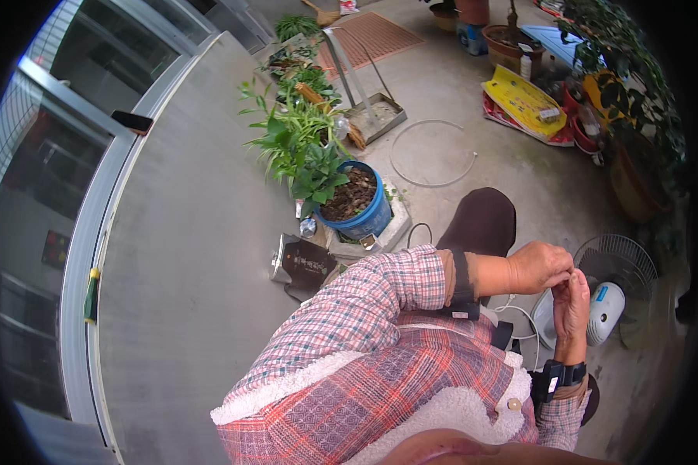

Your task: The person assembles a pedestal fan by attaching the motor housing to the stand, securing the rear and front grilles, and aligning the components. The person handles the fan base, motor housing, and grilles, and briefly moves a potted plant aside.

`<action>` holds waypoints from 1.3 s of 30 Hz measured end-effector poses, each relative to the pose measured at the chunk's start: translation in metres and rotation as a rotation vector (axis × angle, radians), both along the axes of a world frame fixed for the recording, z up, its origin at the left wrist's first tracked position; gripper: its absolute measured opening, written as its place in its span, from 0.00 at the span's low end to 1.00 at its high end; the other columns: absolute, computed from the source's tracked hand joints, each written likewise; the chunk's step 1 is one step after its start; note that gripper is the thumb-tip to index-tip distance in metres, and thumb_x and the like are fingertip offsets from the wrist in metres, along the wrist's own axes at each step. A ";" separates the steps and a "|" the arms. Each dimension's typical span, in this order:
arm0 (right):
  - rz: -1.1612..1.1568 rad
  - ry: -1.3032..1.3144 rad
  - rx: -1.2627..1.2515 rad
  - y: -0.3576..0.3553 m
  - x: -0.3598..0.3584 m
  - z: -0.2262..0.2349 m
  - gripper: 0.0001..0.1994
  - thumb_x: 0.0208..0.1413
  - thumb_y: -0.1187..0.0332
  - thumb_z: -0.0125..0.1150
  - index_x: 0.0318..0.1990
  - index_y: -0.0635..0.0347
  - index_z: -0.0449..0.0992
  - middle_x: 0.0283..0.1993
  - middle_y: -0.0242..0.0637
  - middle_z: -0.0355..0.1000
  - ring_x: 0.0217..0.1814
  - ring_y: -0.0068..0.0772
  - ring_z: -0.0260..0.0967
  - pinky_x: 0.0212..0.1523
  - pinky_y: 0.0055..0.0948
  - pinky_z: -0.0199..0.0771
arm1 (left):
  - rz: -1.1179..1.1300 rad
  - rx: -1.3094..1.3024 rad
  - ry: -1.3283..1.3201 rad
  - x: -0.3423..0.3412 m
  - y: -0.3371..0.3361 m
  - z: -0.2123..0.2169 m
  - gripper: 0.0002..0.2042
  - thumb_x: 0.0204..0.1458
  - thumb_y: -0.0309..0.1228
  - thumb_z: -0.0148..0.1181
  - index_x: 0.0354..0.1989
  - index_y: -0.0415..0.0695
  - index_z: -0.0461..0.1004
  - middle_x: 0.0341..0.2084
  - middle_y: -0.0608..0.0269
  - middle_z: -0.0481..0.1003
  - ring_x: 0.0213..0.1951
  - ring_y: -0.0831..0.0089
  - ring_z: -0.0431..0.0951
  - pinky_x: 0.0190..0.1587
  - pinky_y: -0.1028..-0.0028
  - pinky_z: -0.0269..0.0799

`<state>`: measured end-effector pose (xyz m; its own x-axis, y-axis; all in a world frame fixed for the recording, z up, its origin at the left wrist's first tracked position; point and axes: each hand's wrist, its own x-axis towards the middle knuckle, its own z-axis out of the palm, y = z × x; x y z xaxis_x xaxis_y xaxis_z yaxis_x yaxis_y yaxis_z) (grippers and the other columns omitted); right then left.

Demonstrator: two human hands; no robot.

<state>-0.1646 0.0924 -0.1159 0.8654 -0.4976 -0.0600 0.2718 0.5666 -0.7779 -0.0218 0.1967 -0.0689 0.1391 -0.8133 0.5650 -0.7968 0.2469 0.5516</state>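
Note:
My left hand [541, 266] reaches across my chest from a plaid sleeve, its fingers curled. It meets my right hand [572, 304], which is raised with the fingers upright, and the fingertips of both touch. Whether something small is pinched between them is too small to tell. Both wrists wear black bands. Just below and behind the hands lies a small white fan [609, 298] with a round wire guard. A dark brown stool seat [482, 220] stands beside my left forearm.
A blue pot [364, 218] of soil stands on a stone block, with green plants [298, 143] behind it. A dark shovel blade [306, 265] lies by the wall. A wire hoop [433, 153], a metal dustpan [376, 115], yellow bags [523, 99] and potted plants [632, 101] fill the concrete yard.

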 end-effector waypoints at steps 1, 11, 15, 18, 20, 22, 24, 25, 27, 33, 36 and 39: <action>0.015 -0.022 0.016 0.001 0.000 0.000 0.06 0.61 0.66 0.56 0.39 0.58 0.72 0.40 0.32 0.72 0.44 0.25 0.69 0.52 0.29 0.68 | -0.011 -0.017 -0.015 0.002 0.007 0.007 0.06 0.49 0.32 0.60 0.31 0.43 0.73 0.26 0.58 0.75 0.29 0.57 0.77 0.32 0.63 0.73; -0.032 0.336 -0.074 -0.032 -0.006 -0.050 0.08 0.59 0.67 0.58 0.44 0.56 0.72 0.38 0.30 0.72 0.41 0.24 0.71 0.49 0.23 0.71 | 0.720 -0.160 -0.357 0.167 0.219 0.171 0.05 0.50 0.30 0.60 0.30 0.42 0.73 0.26 0.53 0.75 0.29 0.56 0.76 0.32 0.66 0.73; -0.053 0.375 -0.122 -0.044 -0.007 -0.069 0.09 0.58 0.67 0.58 0.45 0.56 0.71 0.38 0.29 0.72 0.40 0.24 0.71 0.48 0.22 0.72 | 1.241 -0.084 -0.560 0.220 0.362 0.234 0.05 0.52 0.32 0.59 0.32 0.45 0.75 0.28 0.56 0.77 0.32 0.57 0.77 0.35 0.64 0.73; -0.027 0.377 -0.160 -0.047 -0.008 -0.080 0.09 0.59 0.67 0.57 0.45 0.56 0.71 0.38 0.29 0.72 0.39 0.23 0.71 0.46 0.21 0.73 | 1.723 0.053 -0.680 0.230 0.459 0.260 0.06 0.52 0.38 0.56 0.33 0.51 0.75 0.30 0.58 0.77 0.35 0.56 0.78 0.36 0.59 0.73; -0.019 0.403 -0.189 -0.049 -0.008 -0.085 0.09 0.59 0.66 0.57 0.45 0.56 0.71 0.38 0.29 0.72 0.38 0.22 0.71 0.45 0.20 0.73 | 1.982 0.124 -0.699 0.227 0.511 0.269 0.07 0.52 0.39 0.56 0.33 0.52 0.75 0.31 0.58 0.78 0.36 0.56 0.78 0.36 0.58 0.73; -0.020 0.423 -0.225 -0.051 -0.009 -0.088 0.09 0.59 0.65 0.57 0.45 0.55 0.71 0.37 0.28 0.72 0.37 0.22 0.71 0.44 0.20 0.72 | 2.180 0.183 -0.731 0.219 0.551 0.278 0.07 0.52 0.39 0.57 0.33 0.52 0.75 0.32 0.58 0.78 0.36 0.56 0.78 0.37 0.58 0.74; -0.025 0.440 -0.249 -0.053 -0.010 -0.090 0.09 0.59 0.65 0.58 0.44 0.55 0.72 0.37 0.28 0.72 0.37 0.21 0.71 0.42 0.19 0.72 | 2.308 0.241 -0.783 0.209 0.578 0.289 0.06 0.53 0.37 0.55 0.33 0.51 0.76 0.32 0.58 0.78 0.37 0.55 0.79 0.37 0.59 0.75; -0.024 0.461 -0.268 -0.054 -0.011 -0.091 0.09 0.59 0.65 0.58 0.44 0.55 0.72 0.37 0.28 0.72 0.38 0.21 0.70 0.43 0.20 0.71 | 2.348 0.265 -0.822 0.204 0.587 0.295 0.06 0.53 0.36 0.55 0.33 0.50 0.76 0.32 0.58 0.78 0.37 0.56 0.79 0.37 0.59 0.75; -0.036 0.509 -0.256 -0.057 -0.013 -0.093 0.08 0.58 0.66 0.58 0.42 0.57 0.72 0.38 0.29 0.71 0.40 0.21 0.69 0.45 0.22 0.71 | 2.392 0.355 -0.913 0.200 0.594 0.310 0.07 0.54 0.34 0.53 0.32 0.48 0.77 0.33 0.59 0.79 0.38 0.56 0.80 0.37 0.59 0.76; -0.033 0.504 -0.323 -0.061 -0.014 -0.107 0.06 0.59 0.66 0.58 0.42 0.53 0.72 0.34 0.26 0.72 0.31 0.17 0.69 0.33 0.13 0.68 | 2.443 0.655 -0.745 0.196 0.594 0.342 0.11 0.54 0.29 0.50 0.36 0.48 0.81 0.40 0.58 0.79 0.44 0.58 0.79 0.40 0.62 0.77; -0.044 0.510 -0.322 -0.063 -0.014 -0.113 0.05 0.59 0.68 0.57 0.42 0.54 0.72 0.33 0.26 0.71 0.29 0.16 0.67 0.30 0.11 0.67 | 2.486 0.733 -0.573 0.191 0.599 0.345 0.12 0.55 0.29 0.50 0.39 0.49 0.82 0.42 0.57 0.79 0.46 0.58 0.79 0.42 0.63 0.76; -0.037 0.529 -0.322 -0.065 -0.016 -0.116 0.05 0.59 0.70 0.56 0.41 0.54 0.72 0.32 0.26 0.70 0.29 0.15 0.67 0.29 0.11 0.66 | 2.516 0.756 -0.489 0.191 0.604 0.344 0.12 0.55 0.30 0.51 0.41 0.49 0.81 0.43 0.58 0.79 0.47 0.58 0.79 0.43 0.63 0.75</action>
